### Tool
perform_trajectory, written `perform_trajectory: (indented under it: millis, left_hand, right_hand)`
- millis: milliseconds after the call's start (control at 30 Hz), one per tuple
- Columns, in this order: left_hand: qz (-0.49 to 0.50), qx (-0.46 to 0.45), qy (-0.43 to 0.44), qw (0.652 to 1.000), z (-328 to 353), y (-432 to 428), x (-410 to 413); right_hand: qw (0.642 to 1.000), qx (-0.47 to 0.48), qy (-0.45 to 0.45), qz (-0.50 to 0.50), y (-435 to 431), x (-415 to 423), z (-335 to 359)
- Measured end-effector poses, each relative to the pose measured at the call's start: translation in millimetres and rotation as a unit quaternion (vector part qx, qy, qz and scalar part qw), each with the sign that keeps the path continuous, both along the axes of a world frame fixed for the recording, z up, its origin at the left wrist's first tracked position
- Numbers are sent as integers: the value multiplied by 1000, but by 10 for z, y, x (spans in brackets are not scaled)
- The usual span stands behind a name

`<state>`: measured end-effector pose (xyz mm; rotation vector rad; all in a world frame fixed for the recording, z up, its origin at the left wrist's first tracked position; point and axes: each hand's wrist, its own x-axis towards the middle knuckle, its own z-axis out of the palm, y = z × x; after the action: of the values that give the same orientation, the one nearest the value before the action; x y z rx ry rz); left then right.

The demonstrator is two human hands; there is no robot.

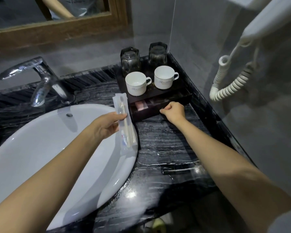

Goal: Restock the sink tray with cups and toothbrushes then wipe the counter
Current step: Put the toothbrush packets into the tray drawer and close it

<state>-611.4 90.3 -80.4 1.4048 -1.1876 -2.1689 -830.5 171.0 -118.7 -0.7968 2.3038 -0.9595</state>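
Black marble counter (166, 148): my right hand (174, 111) curls its fingers on the open drawer (146, 108) of the far-right tray (175, 93), which carries two white cups (136, 84); my left hand (106, 126) pinches wrapped toothbrushes (124, 125) just left of it.

The right hand (173, 111) curls its fingers (164, 110) down at the front of the drawer (148, 113), so their tips are hidden and a grip cannot be told. Most of the drawer's inside lies out of sight under the tray (158, 96); only pale pinkish patches show. The script on the two white mugs (137, 84) (165, 77) is too small to read. The left hand (106, 126) covers part of the toothbrush packets (124, 121), their count unclear. Picture edges cut off the hair dryer (259, 22), mirror (49, 10) and basin (40, 148). A greenish thing (158, 224) at the bottom edge is blurred.
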Motion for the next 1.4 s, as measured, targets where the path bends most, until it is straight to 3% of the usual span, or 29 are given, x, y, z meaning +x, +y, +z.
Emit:
perform_trajectory:
  millis: [667,767,933,1200,1400]
  left_hand:
    - [-9,3,8,1000,172,501,-229]
    - [12,27,20,999,195,560,-251]
    - [21,31,30,999,264,720,-426]
    - [54,78,69,993,323,826,-526]
    - [95,61,68,991,275,812,-558]
  right_hand:
    - [999,16,33,29,528,90,69]
    - [998,-43,54,11,628,201,206]
    - [978,-66,-119,157,818,546,470]
    - [974,-96,-188,84,934,483,530]
    - [978,-107,-161,73,883,475,558]
